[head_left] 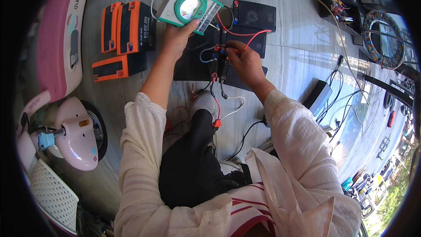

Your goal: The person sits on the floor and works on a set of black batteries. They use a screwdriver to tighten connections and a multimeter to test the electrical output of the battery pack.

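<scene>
My left hand (177, 38) is wrapped round the lower edge of a white and green analog meter (189, 9) with a round dial, held above the batteries. Below it on the floor is a group of black batteries (254, 15) joined by short cables. My right hand (246, 63) pinches the end of a red test lead (258, 36) close to the terminals in the middle of the group. Its fingers partly hide the tip, so I cannot tell whether it touches a terminal. A white lead (153, 1) loops from the meter's left side.
Orange-and-black batteries (131, 24) stand left of the group. A pink scooter (55, 39) fills the left side. Near my foot lies a red connector (217, 123) on thin wires. At right are a black charger (319, 93), loose cables and a colourful ring (370, 22).
</scene>
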### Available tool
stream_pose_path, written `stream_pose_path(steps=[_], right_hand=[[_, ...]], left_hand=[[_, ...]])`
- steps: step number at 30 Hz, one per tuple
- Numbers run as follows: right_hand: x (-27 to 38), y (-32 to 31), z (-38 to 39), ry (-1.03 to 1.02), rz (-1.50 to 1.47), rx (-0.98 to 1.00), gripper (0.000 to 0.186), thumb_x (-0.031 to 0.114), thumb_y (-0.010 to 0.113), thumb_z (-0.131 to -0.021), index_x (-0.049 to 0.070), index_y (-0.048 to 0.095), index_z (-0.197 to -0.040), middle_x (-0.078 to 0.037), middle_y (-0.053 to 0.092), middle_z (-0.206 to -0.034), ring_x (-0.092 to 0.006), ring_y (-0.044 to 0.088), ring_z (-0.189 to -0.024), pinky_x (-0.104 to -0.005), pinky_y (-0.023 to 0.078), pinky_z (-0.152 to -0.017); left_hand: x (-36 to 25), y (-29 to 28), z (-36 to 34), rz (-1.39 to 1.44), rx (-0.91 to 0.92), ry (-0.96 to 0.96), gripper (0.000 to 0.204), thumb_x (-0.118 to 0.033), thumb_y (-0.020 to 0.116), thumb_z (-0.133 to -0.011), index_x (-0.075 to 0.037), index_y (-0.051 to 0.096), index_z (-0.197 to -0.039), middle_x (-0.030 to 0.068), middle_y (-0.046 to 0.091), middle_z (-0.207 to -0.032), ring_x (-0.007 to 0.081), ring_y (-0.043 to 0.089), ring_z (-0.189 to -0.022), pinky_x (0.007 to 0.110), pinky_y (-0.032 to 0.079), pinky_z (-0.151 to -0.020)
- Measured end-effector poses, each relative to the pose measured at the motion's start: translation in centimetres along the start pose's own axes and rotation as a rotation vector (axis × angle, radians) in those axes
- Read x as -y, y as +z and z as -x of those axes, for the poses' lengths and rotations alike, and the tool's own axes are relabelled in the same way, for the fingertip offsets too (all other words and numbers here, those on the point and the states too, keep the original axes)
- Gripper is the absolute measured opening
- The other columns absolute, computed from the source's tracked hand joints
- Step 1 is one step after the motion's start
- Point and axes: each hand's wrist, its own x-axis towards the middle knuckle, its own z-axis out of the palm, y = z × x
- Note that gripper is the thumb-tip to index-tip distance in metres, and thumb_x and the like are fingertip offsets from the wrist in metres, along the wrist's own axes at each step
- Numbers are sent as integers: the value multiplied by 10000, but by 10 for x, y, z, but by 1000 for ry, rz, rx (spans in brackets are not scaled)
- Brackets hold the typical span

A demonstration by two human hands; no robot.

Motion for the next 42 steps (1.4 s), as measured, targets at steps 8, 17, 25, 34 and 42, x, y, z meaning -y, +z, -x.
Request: stream_pose_path(steps=[8, 17, 25, 34, 42], right_hand=[[0, 3, -4, 8, 73, 12, 200, 153, 605, -888, 33, 661, -1038, -206, 663, -961, -380, 642, -885, -405, 514, -771], [-4, 4, -7, -16, 89, 16, 198, 152, 605, -885, 34, 659, -1034, -204, 663, -967, -387, 636, -900, -410, 510, -783], [0, 8, -8, -159, 193, 21, 152, 142, 612, -874, 27, 640, -970, -186, 649, -896, -370, 623, -865, -426, 504, -760], [-6, 15, -10, -391, 576, 56, 95, 95, 603, -829, 34, 585, -899, -135, 636, -893, -324, 613, -871, -395, 509, -777], [-4, 17, -9, -373, 598, 63, 113, 51, 598, -792, 41, 588, -904, -133, 637, -904, -313, 614, -893, -381, 515, -791]], left_hand=[[-1, 0, 1, -14, -4, -30, 385, -235, 721, -864, -96, 580, -1195, 35, 646, -1102, 145, 619, -979, 331, 495, -831], [2, -3, -2, 3, -7, -76, 509, -175, 740, -836, -89, 479, -1265, 54, 616, -1133, 163, 622, -976, 342, 514, -786], [-1, -5, 2, 45, -12, -108, 427, -230, 721, -865, -96, 545, -1230, 32, 623, -1133, 165, 604, -1032, 368, 494, -875], [-6, -1, 8, 55, -5, -137, 421, -183, 697, -882, -89, 523, -1254, 51, 597, -1185, 182, 585, -1082, 416, 484, -908], [-3, -2, 11, 59, -4, -112, 430, -211, 719, -861, -87, 547, -1235, 33, 618, -1157, 161, 607, -1031, 369, 492, -880]])
